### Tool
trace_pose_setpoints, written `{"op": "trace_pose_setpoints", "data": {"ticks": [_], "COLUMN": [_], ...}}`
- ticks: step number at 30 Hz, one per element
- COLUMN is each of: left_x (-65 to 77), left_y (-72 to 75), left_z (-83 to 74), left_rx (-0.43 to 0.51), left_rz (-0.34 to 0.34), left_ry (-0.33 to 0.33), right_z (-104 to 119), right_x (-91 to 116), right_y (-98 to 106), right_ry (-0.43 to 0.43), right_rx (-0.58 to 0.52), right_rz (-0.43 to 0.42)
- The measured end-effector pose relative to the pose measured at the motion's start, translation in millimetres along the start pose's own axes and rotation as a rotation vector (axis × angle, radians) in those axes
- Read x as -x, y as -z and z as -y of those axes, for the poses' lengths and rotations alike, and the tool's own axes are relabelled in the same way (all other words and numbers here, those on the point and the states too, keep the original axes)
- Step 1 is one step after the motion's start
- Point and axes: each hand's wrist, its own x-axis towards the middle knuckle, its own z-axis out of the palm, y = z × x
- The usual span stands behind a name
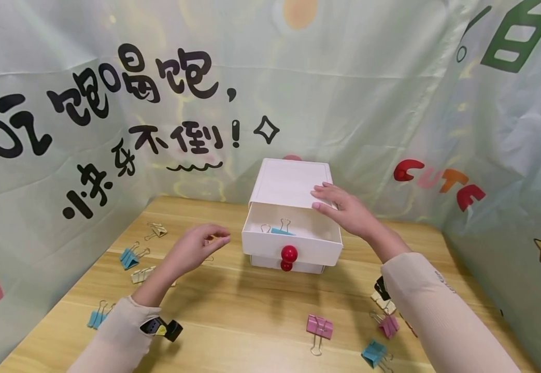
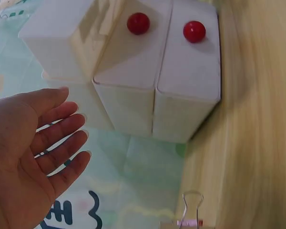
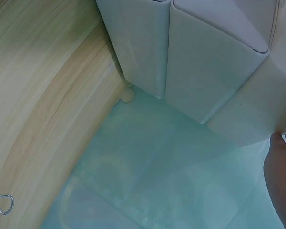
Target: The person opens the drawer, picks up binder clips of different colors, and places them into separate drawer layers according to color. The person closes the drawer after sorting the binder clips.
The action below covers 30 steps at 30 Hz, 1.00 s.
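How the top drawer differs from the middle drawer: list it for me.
The top drawer is pulled out, while the middle drawer is shut. The top drawer's inside shows, with a blue clip in it; the middle drawer's inside is hidden. Both have a white front and a round red knob.

The pulled-out drawer (image 1: 265, 246) of the box (image 1: 289, 181) can be entered from above at its left; the right hand (image 1: 347, 210) crowds its right end. Just left of the box, the left hand (image 1: 198, 249) takes up room. Cloth (image 1: 368, 103) bars the back. A passage over the table (image 1: 247, 316) runs before the box to 1 pink clip (image 1: 319, 327).
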Motion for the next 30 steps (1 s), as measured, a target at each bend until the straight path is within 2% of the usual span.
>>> {"op": "trace_pose_setpoints", "data": {"ticks": [7, 15, 19, 25, 30], "left_x": [13.4, 30.8, 37.5, 47.1, 53.3], "left_y": [7.6, 24.9, 32.2, 44.8, 53.2], "left_z": [19.5, 41.0, 55.2, 72.9, 85.8], "left_rx": [-0.09, -0.155, -0.191, -0.223, -0.261], "left_rz": [-0.011, 0.029, 0.019, 0.026, -0.001], "left_ry": [0.049, 0.145, 0.148, 0.196, 0.183], "right_z": [0.7, 1.6, 3.0, 3.3, 3.5], "right_x": [0.5, 1.0, 0.8, 1.3, 1.2], "right_y": [0.9, 1.0, 1.2, 1.4, 1.6], "right_ry": [-0.004, 0.001, -0.002, -0.015, -0.011], "right_rx": [0.0, -0.003, -0.009, -0.013, -0.011], "right_rz": [0.0, 0.004, 0.004, 0.009, 0.009]}}
